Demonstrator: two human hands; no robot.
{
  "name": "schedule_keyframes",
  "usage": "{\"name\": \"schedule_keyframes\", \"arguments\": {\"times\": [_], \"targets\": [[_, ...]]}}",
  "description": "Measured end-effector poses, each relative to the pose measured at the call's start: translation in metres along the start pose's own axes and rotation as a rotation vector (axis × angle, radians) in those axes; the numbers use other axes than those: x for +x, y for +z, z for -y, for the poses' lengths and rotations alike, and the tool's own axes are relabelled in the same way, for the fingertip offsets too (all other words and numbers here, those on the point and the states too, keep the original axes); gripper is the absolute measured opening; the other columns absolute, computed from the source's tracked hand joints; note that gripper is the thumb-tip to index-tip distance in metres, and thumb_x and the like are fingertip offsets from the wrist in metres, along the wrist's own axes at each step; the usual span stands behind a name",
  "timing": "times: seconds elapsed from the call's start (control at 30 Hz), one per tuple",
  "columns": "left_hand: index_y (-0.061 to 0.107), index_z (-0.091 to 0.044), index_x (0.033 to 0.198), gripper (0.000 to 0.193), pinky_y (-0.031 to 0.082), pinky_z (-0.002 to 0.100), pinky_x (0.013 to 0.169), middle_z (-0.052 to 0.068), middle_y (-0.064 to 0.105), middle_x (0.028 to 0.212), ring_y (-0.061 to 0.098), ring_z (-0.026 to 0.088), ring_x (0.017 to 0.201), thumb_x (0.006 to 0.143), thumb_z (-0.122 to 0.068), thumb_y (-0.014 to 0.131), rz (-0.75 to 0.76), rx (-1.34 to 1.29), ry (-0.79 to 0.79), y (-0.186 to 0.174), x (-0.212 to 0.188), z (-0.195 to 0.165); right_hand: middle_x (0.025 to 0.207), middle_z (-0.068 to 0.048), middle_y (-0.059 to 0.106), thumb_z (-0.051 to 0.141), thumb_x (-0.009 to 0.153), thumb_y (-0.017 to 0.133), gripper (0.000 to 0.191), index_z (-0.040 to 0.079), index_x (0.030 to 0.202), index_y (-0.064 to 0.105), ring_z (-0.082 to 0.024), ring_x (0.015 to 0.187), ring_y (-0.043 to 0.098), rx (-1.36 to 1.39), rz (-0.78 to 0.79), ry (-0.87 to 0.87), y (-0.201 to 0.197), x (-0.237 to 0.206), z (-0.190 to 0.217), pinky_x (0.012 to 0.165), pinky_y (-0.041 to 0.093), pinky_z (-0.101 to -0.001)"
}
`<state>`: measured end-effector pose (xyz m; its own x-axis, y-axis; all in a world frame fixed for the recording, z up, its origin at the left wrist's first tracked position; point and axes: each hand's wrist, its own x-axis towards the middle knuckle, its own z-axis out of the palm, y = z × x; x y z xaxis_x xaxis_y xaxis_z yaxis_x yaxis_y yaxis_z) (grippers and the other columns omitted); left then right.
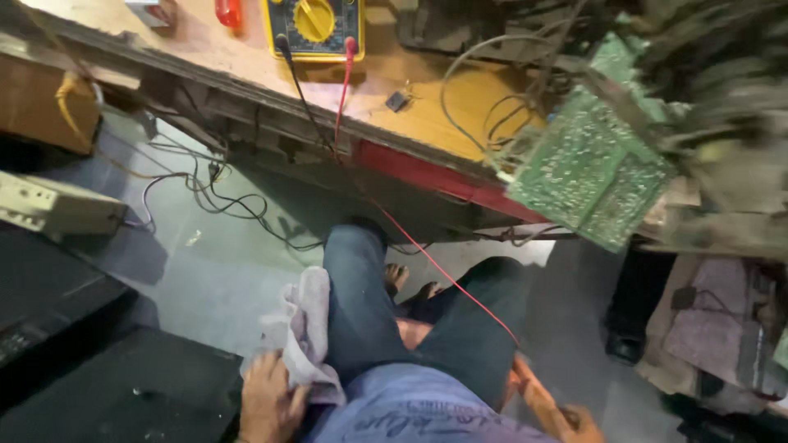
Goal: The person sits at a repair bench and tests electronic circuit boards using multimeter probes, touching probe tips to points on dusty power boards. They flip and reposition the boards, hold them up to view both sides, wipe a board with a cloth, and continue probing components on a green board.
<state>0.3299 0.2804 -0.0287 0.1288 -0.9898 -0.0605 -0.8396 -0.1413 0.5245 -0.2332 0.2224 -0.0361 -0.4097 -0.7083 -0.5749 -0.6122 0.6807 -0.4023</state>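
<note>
The person sits with legs in dark blue jeans (361, 312) stretched under a wooden workbench (427, 98). The left hand (267, 402) is at the bottom of the view, beside the left thigh, and its fingers close around the lower end of a pale grey crumpled cloth (304, 328), which lies up along the side of the thigh. The right hand (579, 422) is low at the bottom edge, resting on an orange wooden seat rail (533, 398); only part of it shows, so I cannot tell if it grips or lies loose. A thin red test lead (443, 271) runs from a yellow multimeter (314, 29) on the bench down across the right leg. A green printed circuit board (587, 168) hangs tilted over the bench edge, well apart from both hands.
</note>
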Motion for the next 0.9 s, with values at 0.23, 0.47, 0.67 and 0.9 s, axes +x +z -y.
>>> {"name": "schedule_keyframes", "arguments": {"times": [0.23,0.47,0.67,0.9], "targets": [[0.062,0.002,0.106,0.043,0.046,0.052,0.090,0.022,0.061,0.113,0.055,0.044,0.103,0.073,-0.023,0.073,-0.017,0.131,-0.099,-0.050,0.020,-0.068,0.116,-0.022,0.075,0.051,0.083,0.073,0.067,0.002,0.128,0.064,-0.035,0.112,0.071,-0.171,0.008,0.091,-0.047,-0.043,0.043,0.096,0.055,-0.0431],[0.060,0.000,0.093,0.030,0.048,0.053,0.086,0.025,0.060,0.109,0.056,0.045,0.098,0.074,-0.021,0.071,0.073,0.263,-0.064,-0.114,0.061,-0.129,0.118,-0.021,0.073,0.057,0.095,0.058,0.058,0.007,0.123,0.068,-0.040,0.113,0.069,-0.201,-0.026,0.140,-0.109,-0.097,0.136,0.095,0.055,-0.0472],[0.061,-0.003,0.096,0.024,0.049,0.051,0.087,0.022,0.062,0.108,0.059,0.042,0.100,0.082,-0.021,0.068,0.285,0.327,-0.096,-0.173,0.098,-0.189,0.119,-0.022,0.069,0.050,0.098,0.053,0.050,0.008,0.124,0.065,-0.044,0.113,0.064,-0.457,0.075,0.130,-0.152,-0.112,0.177,0.091,0.054,-0.0528],[0.060,-0.004,0.103,0.019,0.052,0.052,0.080,0.020,0.066,0.099,0.064,0.042,0.091,0.092,-0.020,0.059,0.384,0.243,0.046,-0.191,0.150,-0.280,0.095,-0.020,0.076,0.048,0.087,0.054,0.049,0.008,0.103,0.078,-0.039,0.094,0.070,-0.233,0.123,-0.311,-0.218,-0.109,0.239,0.090,0.052,-0.0516]]}}
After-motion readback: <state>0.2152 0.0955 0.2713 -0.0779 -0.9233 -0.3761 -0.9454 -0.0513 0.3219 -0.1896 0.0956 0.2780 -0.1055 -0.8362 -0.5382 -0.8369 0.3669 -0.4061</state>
